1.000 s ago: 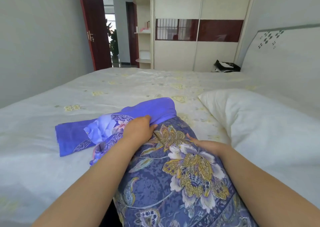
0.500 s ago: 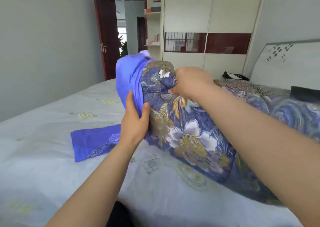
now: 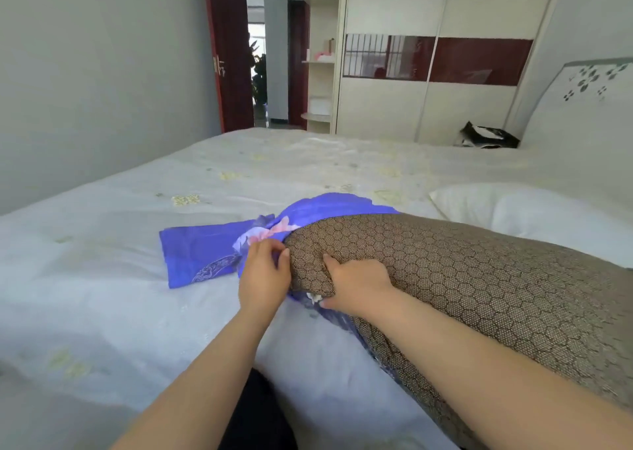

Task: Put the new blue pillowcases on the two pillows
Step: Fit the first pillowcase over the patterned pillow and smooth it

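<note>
Brown honeycomb weave now faces up on the pillow (image 3: 462,278), which lies across the bed (image 3: 102,278) from the middle out past the lower right edge, with a strip of blue floral case showing along its underside; it looks bulky but light, soft enough to dent under the fingers, and the weave should give good friction; the best hold is likely at the corners of the near end, where the stuffing can be bunched and steered into an opening; the right hand (image 3: 356,286) presses on that end, fingers curled into the fabric and thumb tucked beneath, clamped on the pillow; the left hand (image 3: 263,274) pinches the edge of the blue cloth right beside it; that cloth, the pillowcase (image 3: 202,254), lies part folded on the bed, touching the pillow's end, thin, limp and probably slippery, so I judge it wants gripping by the hem with both layers spread; a second pillow (image 3: 513,209) in white sits behind, near the headboard (image 3: 582,106); half a second ago the pillow was held up off the bed with its floral side toward the camera, and now it is down on the bed, brown side up, with both hands lowered to its end.
</note>
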`<action>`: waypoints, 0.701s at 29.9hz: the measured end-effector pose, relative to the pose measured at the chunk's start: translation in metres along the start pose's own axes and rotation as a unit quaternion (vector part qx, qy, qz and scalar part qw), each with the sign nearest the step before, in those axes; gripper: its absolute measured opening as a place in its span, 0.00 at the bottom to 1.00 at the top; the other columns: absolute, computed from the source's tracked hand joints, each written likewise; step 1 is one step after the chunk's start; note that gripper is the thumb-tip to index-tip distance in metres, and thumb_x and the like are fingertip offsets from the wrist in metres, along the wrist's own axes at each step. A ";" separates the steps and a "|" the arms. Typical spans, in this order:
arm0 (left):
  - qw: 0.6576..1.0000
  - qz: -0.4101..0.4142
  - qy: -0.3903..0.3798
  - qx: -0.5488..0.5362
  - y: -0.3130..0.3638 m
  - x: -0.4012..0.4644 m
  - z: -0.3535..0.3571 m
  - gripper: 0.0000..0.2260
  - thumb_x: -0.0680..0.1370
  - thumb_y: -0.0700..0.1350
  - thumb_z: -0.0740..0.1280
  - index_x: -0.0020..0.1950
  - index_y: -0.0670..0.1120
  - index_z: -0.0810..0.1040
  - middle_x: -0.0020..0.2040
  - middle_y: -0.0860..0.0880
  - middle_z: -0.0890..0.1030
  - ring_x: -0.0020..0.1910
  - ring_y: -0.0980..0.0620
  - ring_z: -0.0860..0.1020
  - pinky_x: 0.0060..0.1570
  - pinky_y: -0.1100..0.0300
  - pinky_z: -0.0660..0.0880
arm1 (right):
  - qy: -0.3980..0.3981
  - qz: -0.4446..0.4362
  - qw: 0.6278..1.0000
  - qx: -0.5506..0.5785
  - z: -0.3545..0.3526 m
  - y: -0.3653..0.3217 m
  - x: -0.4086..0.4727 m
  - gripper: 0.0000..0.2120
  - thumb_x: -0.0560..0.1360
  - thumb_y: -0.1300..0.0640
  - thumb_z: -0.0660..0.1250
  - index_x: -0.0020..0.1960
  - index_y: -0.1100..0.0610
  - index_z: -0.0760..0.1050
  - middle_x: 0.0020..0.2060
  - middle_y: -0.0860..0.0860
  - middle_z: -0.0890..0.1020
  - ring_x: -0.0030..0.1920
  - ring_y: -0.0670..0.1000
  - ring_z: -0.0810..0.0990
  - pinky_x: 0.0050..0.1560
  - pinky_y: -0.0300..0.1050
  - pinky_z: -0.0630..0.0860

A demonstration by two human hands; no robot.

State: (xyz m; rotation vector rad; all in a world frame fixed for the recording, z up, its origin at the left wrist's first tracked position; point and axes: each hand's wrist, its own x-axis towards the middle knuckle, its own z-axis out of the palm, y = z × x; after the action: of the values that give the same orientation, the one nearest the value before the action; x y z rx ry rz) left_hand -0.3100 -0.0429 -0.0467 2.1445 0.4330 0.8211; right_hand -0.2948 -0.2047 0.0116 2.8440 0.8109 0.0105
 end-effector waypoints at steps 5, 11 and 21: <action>0.999 -0.013 0.022 -0.019 -0.009 0.019 0.005 0.30 0.74 0.47 0.69 0.72 0.43 0.63 0.67 0.42 0.67 0.68 0.43 0.65 0.64 0.48 0.67 | 0.076 -0.060 0.995 0.011 -0.033 0.009 0.017 0.37 0.67 0.28 0.62 0.71 0.45 0.65 0.67 0.54 0.66 0.69 0.57 0.63 0.67 0.60 0.58; 0.983 0.015 -0.047 0.177 -0.002 0.057 0.011 0.17 0.79 0.52 0.58 0.66 0.47 0.72 0.61 0.41 0.74 0.62 0.39 0.70 0.57 0.48 0.70 | 0.051 -0.091 0.994 0.021 0.014 0.030 0.034 0.44 0.66 0.23 0.54 0.75 0.37 0.43 0.77 0.51 0.51 0.75 0.57 0.53 0.70 0.63 0.52; 0.989 0.117 -0.064 0.071 0.066 -0.002 0.030 0.09 0.78 0.44 0.56 0.50 0.40 0.72 0.46 0.37 0.80 0.46 0.38 0.77 0.38 0.53 0.63 | 0.046 -0.046 0.997 0.050 0.038 0.024 0.051 0.40 0.69 0.29 0.57 0.75 0.45 0.52 0.76 0.49 0.55 0.74 0.56 0.53 0.69 0.63 0.55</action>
State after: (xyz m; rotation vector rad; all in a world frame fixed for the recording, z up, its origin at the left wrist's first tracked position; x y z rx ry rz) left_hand -0.2888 -0.1025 -0.0105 2.3971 0.1795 0.7931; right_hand -0.2361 -0.2047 -0.0234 2.9156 0.9877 0.0923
